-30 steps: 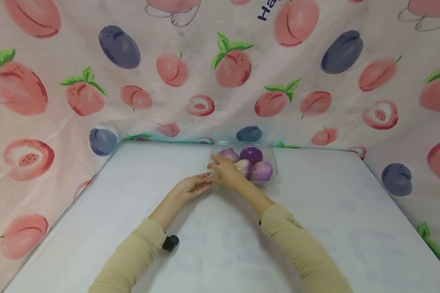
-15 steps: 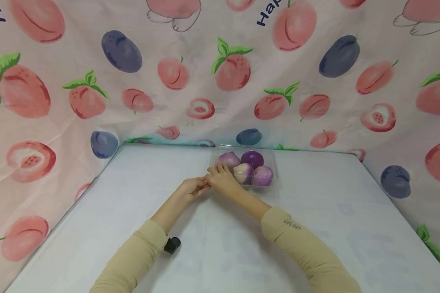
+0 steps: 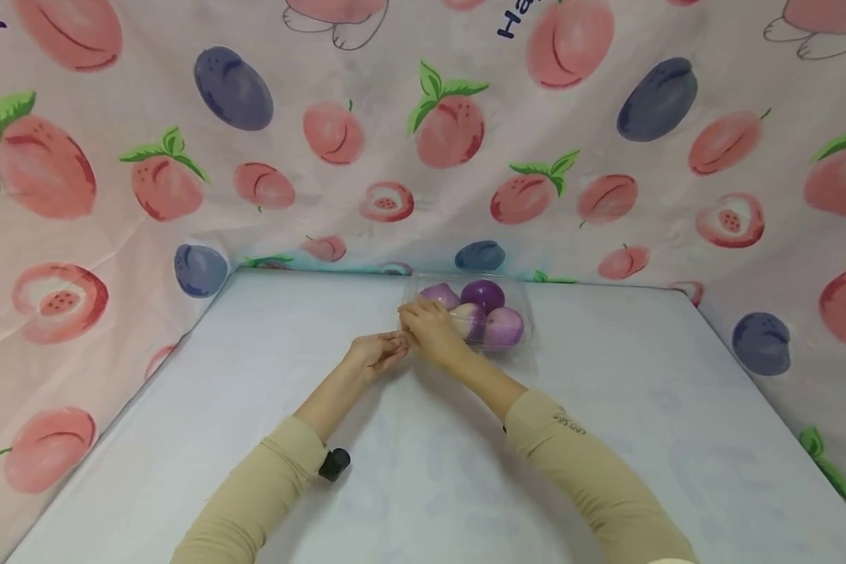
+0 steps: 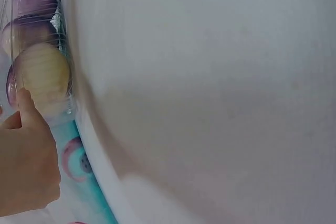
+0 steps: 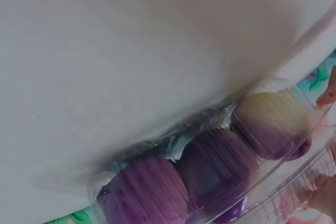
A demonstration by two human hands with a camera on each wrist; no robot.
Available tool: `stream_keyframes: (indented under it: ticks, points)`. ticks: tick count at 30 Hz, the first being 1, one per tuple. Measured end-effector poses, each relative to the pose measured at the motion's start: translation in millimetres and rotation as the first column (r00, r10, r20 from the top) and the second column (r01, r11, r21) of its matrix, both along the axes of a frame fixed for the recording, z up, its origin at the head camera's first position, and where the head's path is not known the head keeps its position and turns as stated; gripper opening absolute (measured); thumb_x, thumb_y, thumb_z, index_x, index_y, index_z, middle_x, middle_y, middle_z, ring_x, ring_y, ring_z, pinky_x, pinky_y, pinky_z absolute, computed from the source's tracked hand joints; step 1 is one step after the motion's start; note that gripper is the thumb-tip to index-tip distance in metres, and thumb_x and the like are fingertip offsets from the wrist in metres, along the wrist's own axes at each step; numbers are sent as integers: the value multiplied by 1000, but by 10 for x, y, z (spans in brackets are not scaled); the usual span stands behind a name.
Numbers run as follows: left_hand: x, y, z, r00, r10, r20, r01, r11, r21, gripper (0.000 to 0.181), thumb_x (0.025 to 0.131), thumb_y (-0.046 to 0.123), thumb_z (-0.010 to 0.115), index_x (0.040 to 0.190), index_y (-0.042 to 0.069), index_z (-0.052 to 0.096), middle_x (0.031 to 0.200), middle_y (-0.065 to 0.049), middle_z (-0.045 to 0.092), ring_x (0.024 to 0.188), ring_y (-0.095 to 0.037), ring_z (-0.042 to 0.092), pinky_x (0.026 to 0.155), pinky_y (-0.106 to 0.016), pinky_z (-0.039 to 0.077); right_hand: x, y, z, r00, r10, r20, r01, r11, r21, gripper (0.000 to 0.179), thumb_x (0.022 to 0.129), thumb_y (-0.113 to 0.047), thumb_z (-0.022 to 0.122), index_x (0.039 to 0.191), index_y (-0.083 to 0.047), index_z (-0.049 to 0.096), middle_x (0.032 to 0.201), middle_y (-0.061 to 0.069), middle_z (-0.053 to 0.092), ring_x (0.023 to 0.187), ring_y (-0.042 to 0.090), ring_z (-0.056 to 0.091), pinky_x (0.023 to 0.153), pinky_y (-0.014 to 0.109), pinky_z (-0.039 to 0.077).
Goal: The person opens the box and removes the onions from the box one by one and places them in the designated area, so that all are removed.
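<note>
While the clear box (image 3: 518, 294) is standing on the desk (image 3: 606, 392) with its onions (image 3: 504, 328) lying inside, both hands are sharing one spot, the near left corner of the box — probably where trouble is waiting. There, the right hand (image 3: 433, 332) is gripping the corner with bent fingers; the left hand (image 3: 374, 352) is holding its fingertips close together beside it, though I cannot tell whether they are pinching the edge or merely touching it. Whether the box is fully closed is not showing clearly either. If the hands are pressing unevenly, the thin plastic could be buckling at that corner, or the far side of the box could be lifting. Onions are sitting close together inside, so one riding high could be holding the edges apart. Patterned cloth (image 3: 388, 202) is hanging just behind the box — too hard a push could be jamming the box against it.
</note>
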State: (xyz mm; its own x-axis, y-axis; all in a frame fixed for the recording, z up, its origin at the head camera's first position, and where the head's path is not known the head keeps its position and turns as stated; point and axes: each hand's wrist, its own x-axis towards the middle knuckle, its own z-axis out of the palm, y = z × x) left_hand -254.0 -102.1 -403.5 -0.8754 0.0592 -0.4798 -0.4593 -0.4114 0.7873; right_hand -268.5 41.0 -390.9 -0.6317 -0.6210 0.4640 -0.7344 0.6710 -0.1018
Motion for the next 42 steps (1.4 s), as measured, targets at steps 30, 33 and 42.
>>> stream_keyframes:
  ticks: [30,33,42]
  points:
    - [354,151,54,920,-389,-35,389,921,-8,47,104,16,32,147,-1,26,147,-27,34,133,-37,39,108,-40,37,368,1610,104,973,-89,-211,58,987,-149,18,77,-11,76,87,-2,65,88,12,70,88,30,65,83,47,52]
    - [354,297,67,914,-405,-30,405,914,-17,46,103,15,34,145,-1,30,145,-27,37,132,-38,40,108,-41,38,390,1706,47,974,-116,-194,88,985,-148,19,76,-10,76,88,-1,65,87,12,70,86,30,66,81,47,52]
    - [338,739,34,890,-455,-37,455,891,-8,44,103,13,35,144,-2,33,143,-27,40,130,-39,42,108,-43,38,435,1901,-53,981,-175,-83,163,977,-141,24,79,-11,74,96,2,64,103,22,69,95,38,66,83,50,53]
